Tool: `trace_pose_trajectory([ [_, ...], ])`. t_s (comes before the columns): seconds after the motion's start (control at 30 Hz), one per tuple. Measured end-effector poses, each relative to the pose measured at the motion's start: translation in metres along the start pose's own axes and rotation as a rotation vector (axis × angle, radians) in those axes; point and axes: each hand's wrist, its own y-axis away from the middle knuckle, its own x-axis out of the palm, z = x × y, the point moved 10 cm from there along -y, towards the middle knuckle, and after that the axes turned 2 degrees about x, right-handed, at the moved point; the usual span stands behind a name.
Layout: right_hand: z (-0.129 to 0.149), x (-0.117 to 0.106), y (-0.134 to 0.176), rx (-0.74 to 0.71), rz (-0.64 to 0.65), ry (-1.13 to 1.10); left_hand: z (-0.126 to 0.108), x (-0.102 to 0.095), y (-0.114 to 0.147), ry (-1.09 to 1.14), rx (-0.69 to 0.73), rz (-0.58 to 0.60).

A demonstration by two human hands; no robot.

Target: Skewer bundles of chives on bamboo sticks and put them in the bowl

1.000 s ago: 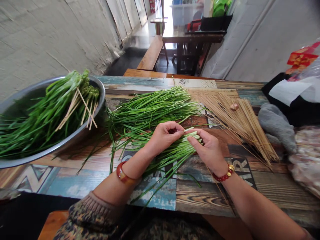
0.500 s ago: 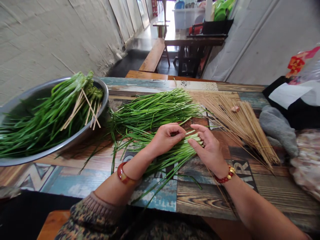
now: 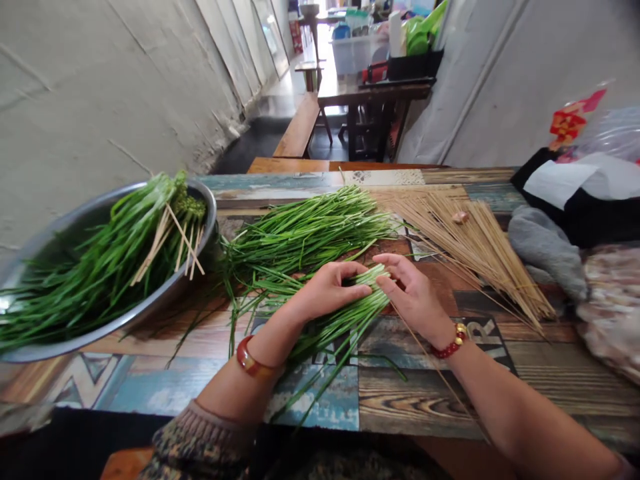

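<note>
both grips close on 1 small bundle of chives lying on the table: left hand and right hand pinch its pale cut ends. beyond lie a metal basin of skewered greens, loose chives and bamboo skewers.

Head view, down over table
</note>
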Motion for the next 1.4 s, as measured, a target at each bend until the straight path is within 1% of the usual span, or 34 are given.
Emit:
trace_pose_trajectory([
  [0.03,-0.003,0.000,-0.002,0.040,0.016,-0.083,0.002,-0.001,0.000,0.016,-0.028,-0.001],
  [0.1,-0.008,-0.003,-0.004,0.099,0.030,-0.212,0.006,-0.009,0.001,0.074,-0.085,-0.048],
  [0.17,-0.006,-0.008,-0.006,0.084,0.030,-0.265,0.002,-0.026,0.003,0.137,-0.077,-0.166],
  [0.23,0.004,-0.008,-0.006,0.008,0.068,-0.183,-0.004,-0.042,0.006,0.181,-0.048,-0.261],
  [0.33,0.024,-0.007,-0.003,-0.109,0.078,0.025,-0.017,-0.058,0.010,0.146,-0.026,-0.332],
  [0.43,0.056,-0.009,0.001,-0.227,0.008,0.238,-0.039,-0.069,0.017,0.119,0.032,-0.391],
  [0.5,0.088,-0.012,0.002,-0.344,-0.044,0.354,-0.058,-0.074,0.022,0.151,0.083,-0.412],
  [0.57,0.126,-0.016,0.003,-0.481,-0.082,0.447,-0.079,-0.076,0.028,0.211,0.137,-0.403],
  [0.6,0.144,-0.019,0.003,-0.536,-0.102,0.490,-0.091,-0.077,0.030,0.241,0.168,-0.380],
  [0.7,0.194,-0.028,0.004,-0.647,-0.126,0.557,-0.133,-0.072,0.040,0.272,0.263,-0.246],
  [0.77,0.219,-0.027,0.008,-0.690,-0.096,0.597,-0.156,-0.069,0.049,0.241,0.321,-0.166],
  [0.83,0.235,-0.023,0.016,-0.729,-0.060,0.618,-0.169,-0.068,0.059,0.202,0.363,-0.127],
  [0.9,0.244,-0.017,0.025,-0.752,-0.041,0.632,-0.171,-0.067,0.066,0.188,0.379,-0.121],
  [0.97,0.245,-0.010,0.031,-0.755,-0.036,0.647,-0.164,-0.066,0.069,0.222,0.367,-0.129],
  [1.17,0.234,0.005,0.032,-0.712,-0.015,0.727,-0.138,-0.053,0.075,0.387,0.295,-0.101],
  [1.3,0.229,0.014,0.032,-0.678,0.029,0.761,-0.127,-0.047,0.081,0.496,0.251,-0.095],
  [1.4,0.229,0.020,0.034,-0.669,0.024,0.783,-0.123,-0.045,0.083,0.531,0.255,-0.087],
])
